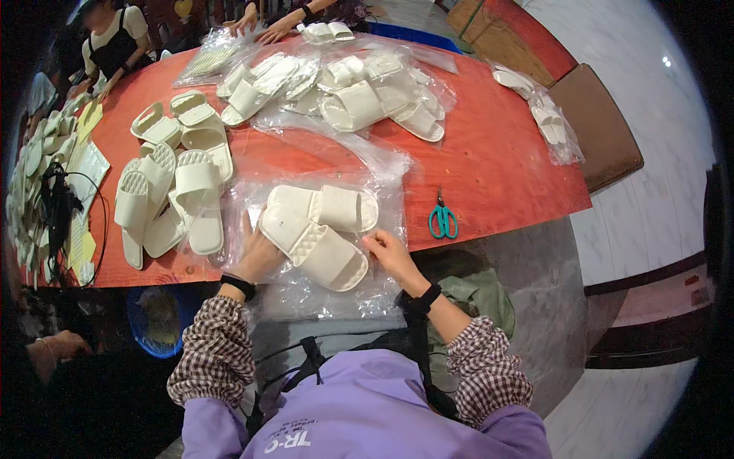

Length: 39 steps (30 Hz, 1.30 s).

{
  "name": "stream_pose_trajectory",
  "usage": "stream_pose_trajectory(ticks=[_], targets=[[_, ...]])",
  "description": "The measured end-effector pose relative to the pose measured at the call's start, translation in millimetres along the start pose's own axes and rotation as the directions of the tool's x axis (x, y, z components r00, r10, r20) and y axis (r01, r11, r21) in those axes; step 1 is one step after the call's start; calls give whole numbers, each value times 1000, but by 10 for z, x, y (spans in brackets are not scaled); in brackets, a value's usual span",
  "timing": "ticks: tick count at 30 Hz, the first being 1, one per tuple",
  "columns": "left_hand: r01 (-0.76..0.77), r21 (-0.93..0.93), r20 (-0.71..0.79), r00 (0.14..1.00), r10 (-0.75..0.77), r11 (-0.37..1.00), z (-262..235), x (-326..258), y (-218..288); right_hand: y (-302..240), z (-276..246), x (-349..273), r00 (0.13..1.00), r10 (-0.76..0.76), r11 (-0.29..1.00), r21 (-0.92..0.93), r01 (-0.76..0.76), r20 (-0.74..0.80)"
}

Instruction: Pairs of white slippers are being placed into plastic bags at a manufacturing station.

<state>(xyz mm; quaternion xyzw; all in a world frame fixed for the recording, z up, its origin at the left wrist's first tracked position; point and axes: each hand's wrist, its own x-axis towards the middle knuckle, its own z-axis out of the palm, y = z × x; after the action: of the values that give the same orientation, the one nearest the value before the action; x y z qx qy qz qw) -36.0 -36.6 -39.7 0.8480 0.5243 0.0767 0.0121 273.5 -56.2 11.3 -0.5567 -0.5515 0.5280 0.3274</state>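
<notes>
A pair of cream slippers (330,257) lies on a clear plastic bag (290,300) at the table's near edge, one slipper partly over the other. My left hand (258,254) is closed against the left side of the pair, its fingers partly hidden by the slippers and the film. At the pair's right side, my right hand (391,258) has curled fingers pinched at what looks like the bag's film, close to the slipper's toe edge. Left of my hands stand several loose cream slippers (197,183), some leaning on each other. Teal-handled scissors (443,219) lie to the right.
The red table (505,183) holds bagged slippers (355,99) at the back and a bagged pair (547,118) at far right. Black cords (60,206) and heaped slippers lie far left. A brown chair (600,126) and blue basket (157,348) flank the table. Co-workers' hands (275,29) work opposite.
</notes>
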Motion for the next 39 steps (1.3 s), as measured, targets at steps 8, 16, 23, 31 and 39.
stream_pose_trajectory(ticks=[8, 16, 23, 31, 39], targets=[[-55, -1, 73, 996, 54, 999, -299, -95, -57, -287, -324, -155, 991, 22, 1000, -23, -19, 131], [42, -100, -5, 999, -43, 994, -262, -116, 45, -8, -329, -6, 948, -221, 972, 25, 233, -231], [43, -42, -9, 999, -43, 998, -324, -122, 64, 201, -445, 139, 841, -269, 941, -315, 125, -469], [72, -77, 5, 997, -71, 994, -323, -116, 69, 226, -321, 192, 843, -366, 906, -358, 225, -395], [143, -211, 61, 989, -133, 967, -419, -115, 113, 1, -334, 303, 953, -90, 976, -215, 27, -288]])
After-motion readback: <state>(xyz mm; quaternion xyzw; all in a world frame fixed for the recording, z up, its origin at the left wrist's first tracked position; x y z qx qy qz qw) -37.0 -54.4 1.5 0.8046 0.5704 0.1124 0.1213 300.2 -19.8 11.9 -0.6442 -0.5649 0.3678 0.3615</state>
